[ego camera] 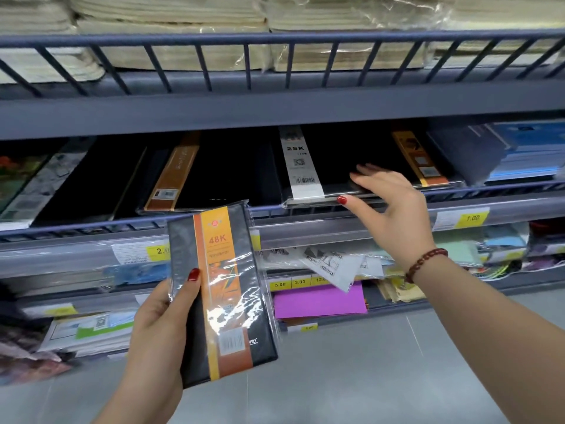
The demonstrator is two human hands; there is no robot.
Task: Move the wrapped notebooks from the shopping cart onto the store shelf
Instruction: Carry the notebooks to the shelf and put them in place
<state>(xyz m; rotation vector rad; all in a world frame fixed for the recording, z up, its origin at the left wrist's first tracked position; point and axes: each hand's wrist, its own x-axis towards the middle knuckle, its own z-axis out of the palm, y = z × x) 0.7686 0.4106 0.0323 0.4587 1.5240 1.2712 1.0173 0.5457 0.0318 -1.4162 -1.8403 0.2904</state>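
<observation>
My left hand (pixel 159 313) grips a plastic-wrapped black notebook (pixel 223 289) with an orange "48K" band, held upright in front of the shelf. My right hand (pixel 388 203) reaches to the middle shelf (pixel 336 221), fingers straight, resting on a wrapped black notebook with a white "25K" band (pixel 305 166); the thumb touches its front edge. Other black notebooks with orange bands (pixel 174 175) lie to the left on the same shelf. The shopping cart is out of view.
The upper shelf (pixel 275 108) with a wire rail holds wrapped cream paper stacks (pixel 171 29). Blue booklets (pixel 526 154) lie at the right. Lower shelves hold purple paper (pixel 318 301), price tags and mixed stationery. Grey floor below.
</observation>
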